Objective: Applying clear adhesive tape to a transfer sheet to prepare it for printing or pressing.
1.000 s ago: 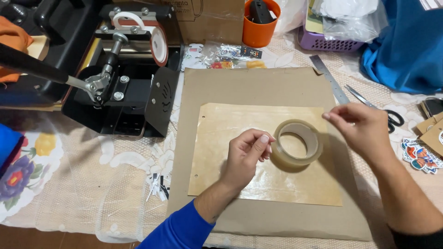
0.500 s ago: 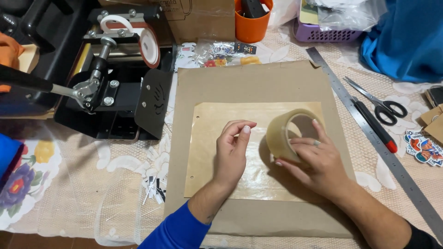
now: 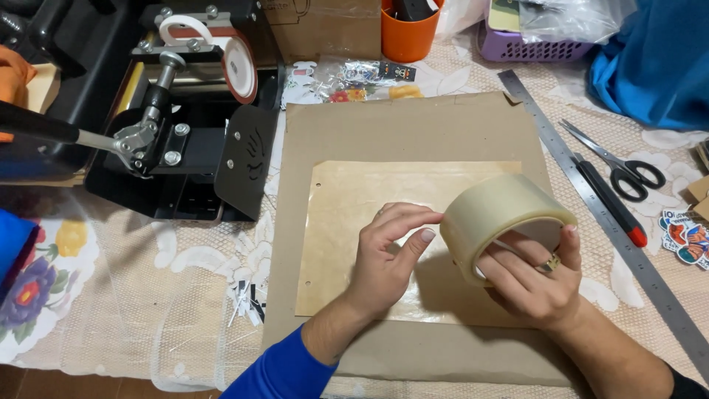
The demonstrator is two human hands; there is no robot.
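The right hand (image 3: 535, 284) grasps a wide roll of clear packing tape (image 3: 506, 222), fingers through its core and thumb at the rim, tilting the roll so its outer face turns toward the left hand (image 3: 388, 255); that tilt seems meant to present the tape's surface for picking. The left hand holds nothing firmly: its fingers are curled, with the thumb and fingertips pressed against the left side of the roll, as though feeling for the loose end. Both hands hover just above a glossy tan sheet (image 3: 354, 222) with small punched holes near its left edge, which lies flat on a larger brown cardboard sheet (image 3: 413, 129); the cardboard likely serves as a work mat protecting the lace tablecloth (image 3: 148, 295) over the counter. To the right, a long metal ruler (image 3: 591, 192) lies diagonally beside the cardboard, with a red-tipped black pen or knife (image 3: 609, 203) and scissors (image 3: 617, 166) just beyond it, all within reach of the right hand. At far left stands a black heat press machine (image 3: 185, 140), set clear of the working area. An orange cup (image 3: 410, 33), a purple basket (image 3: 532, 44) and blue cloth (image 3: 657, 66) line the far edge.
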